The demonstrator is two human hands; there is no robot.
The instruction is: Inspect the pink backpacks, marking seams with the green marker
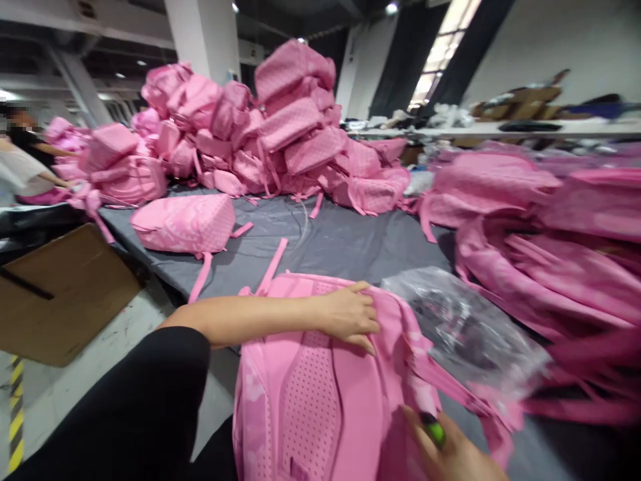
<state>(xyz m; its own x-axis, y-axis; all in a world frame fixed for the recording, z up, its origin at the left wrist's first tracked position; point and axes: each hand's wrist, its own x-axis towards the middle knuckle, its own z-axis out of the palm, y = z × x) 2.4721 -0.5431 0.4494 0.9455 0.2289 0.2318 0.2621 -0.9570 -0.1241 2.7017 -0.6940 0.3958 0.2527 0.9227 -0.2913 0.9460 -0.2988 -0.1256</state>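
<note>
A pink backpack stands in front of me with its padded, dotted back panel facing up toward me. Across its upper part lies my left hand, palm down on the panel, fingers apart. Low on the right, my right hand is closed around a small tool with a black and bright green end; the rest of the tool is hidden in the hand. A pink shoulder strap runs off the bag's right side, close to the right hand.
Clear plastic bags lie right of the backpack, beside piled pink bags. Another pink backpack lies on the grey-covered table. A tall heap of backpacks stands behind. Cardboard leans at left, near other people.
</note>
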